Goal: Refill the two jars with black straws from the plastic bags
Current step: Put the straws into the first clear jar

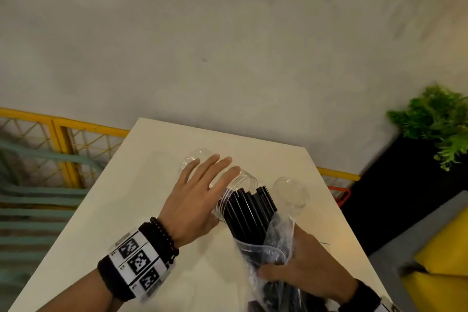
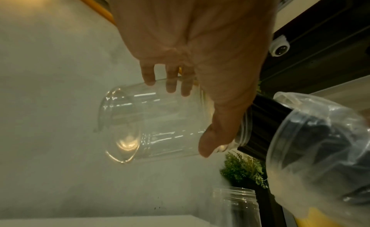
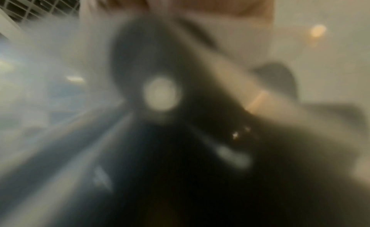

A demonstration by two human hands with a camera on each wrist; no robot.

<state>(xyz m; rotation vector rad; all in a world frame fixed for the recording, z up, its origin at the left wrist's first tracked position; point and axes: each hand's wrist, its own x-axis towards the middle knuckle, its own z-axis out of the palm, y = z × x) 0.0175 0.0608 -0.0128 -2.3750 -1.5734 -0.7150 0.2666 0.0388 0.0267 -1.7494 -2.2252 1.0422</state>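
A person stands at a white surface (image 1: 157,200), seen from a head camera looking down at both hands. The left hand (image 1: 195,197) lies over a clear jar (image 2: 152,119) tipped onto its side. Its fingers are nearly straight across the top of the jar's wall and the thumb presses the wall near the threaded mouth. That hold seems meant to keep the round jar from rolling and to turn its mouth toward the other hand.

The right hand (image 1: 301,271) is clamped around the lower part of a clear plastic bag (image 1: 276,243), bunching it so the black straws (image 1: 249,208) inside stay together as one bundle. The bag slants up and away from the person. The straw ends stick out of its open top and meet the jar's mouth, probably so the whole bundle can slide in at once. Whether any ends are already past the rim cannot be told. The tipped jar's body looks empty.

A second jar (image 1: 291,195), also clear and empty, stands upright just to the right of the straws, apparently waiting its turn. The right wrist view is too blurred to add detail. A green plant (image 1: 435,119) sits beyond the surface's right edge.
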